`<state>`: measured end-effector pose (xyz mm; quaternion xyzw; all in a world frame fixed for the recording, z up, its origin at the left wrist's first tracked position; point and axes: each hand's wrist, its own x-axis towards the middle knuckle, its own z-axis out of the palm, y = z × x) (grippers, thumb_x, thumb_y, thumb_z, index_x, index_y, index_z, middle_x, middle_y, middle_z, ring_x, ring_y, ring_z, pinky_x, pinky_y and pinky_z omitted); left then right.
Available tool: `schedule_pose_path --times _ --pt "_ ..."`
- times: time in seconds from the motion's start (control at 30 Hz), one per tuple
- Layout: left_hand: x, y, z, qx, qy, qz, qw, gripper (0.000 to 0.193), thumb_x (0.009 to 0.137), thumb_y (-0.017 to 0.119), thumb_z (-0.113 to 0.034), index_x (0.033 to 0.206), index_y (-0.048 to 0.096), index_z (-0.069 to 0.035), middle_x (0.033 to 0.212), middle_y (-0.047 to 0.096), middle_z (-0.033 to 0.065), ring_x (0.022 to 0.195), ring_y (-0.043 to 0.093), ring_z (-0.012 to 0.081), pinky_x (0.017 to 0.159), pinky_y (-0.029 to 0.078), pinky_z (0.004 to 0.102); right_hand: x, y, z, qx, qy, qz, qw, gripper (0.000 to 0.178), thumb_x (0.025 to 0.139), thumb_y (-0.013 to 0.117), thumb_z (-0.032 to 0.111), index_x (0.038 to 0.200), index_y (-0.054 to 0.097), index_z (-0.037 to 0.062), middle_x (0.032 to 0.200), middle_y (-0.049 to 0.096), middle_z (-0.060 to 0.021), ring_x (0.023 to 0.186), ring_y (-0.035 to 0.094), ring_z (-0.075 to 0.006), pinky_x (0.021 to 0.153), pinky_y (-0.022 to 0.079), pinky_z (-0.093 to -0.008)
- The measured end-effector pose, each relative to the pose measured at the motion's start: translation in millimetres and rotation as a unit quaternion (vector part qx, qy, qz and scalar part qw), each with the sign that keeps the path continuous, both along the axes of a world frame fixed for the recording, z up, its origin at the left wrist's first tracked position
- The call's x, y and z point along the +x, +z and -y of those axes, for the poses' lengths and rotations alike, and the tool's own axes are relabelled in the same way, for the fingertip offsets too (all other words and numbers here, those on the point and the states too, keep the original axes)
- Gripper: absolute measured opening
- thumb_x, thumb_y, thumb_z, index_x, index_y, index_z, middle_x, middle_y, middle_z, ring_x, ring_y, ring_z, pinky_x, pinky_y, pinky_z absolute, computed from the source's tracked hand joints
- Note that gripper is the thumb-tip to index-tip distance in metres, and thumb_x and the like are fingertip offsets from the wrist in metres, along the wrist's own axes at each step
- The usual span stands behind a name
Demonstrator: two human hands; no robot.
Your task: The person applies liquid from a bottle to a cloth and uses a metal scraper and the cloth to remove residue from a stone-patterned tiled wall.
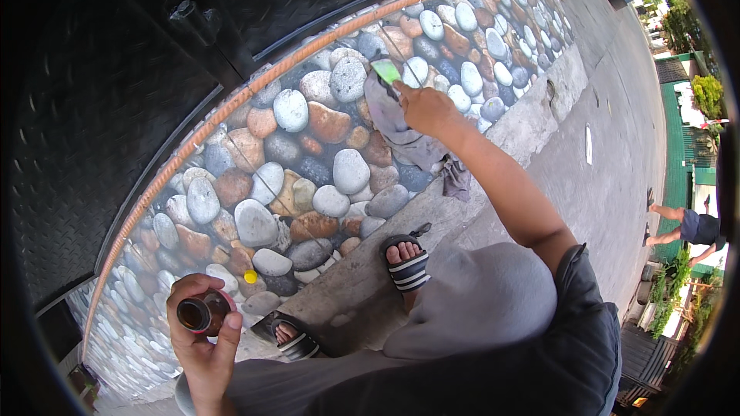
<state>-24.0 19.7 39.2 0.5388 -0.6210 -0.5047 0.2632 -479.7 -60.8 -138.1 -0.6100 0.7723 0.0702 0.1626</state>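
My left hand (202,339) is wrapped round a small brown glass bottle (202,314). Its dark open mouth faces up toward me. On the pebble-patterned sheet, a yellow bottle cap (250,276) lies a short way right of that hand. Out at the end of my stretched arm, my right hand (432,112) is closed, its fingertips at the near end of a flat light green piece (385,72). The piece's exact kind is unclear. Beneath it a crumpled grey cloth (408,139) spreads down to the sheet's near edge.
The pebble-printed sheet (329,202) runs along a black metal gate (131,100), with an orange-brown strip (266,79) at its far edge. My feet in striped sandals (407,270) rest on the concrete (347,308) beside it. Far right, another person (690,227) stands near greenery.
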Motion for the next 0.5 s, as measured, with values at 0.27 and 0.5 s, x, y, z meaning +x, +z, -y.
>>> schedule_pose_path --times 0.27,0.5 --pt "6.7 0.6 -0.2 -0.007 0.0 0.009 1.0 0.046 0.085 0.076 -0.011 0.123 0.05 -0.004 0.119 0.055 0.0128 0.104 0.054 0.0201 0.091 0.045 0.032 43.4 17.7 -4.2 0.074 0.038 -0.015 0.996 0.056 0.096 0.043 0.018 0.151 0.041 0.0094 0.109 0.071 -0.0206 0.105 0.069 -0.0333 0.089 0.055 -0.0448" --pt "3.0 1.5 -0.1 -0.014 -0.019 0.006 1.0 0.047 0.086 0.075 -0.009 0.125 0.049 -0.006 0.12 0.054 0.0126 0.104 0.055 0.0189 0.089 0.046 0.0301 26.9 15.5 10.3 0.035 0.065 -0.018 0.997 0.05 0.101 0.04 0.024 0.149 0.045 0.0116 0.11 0.071 -0.0212 0.1 0.069 -0.0353 0.088 0.055 -0.0467"
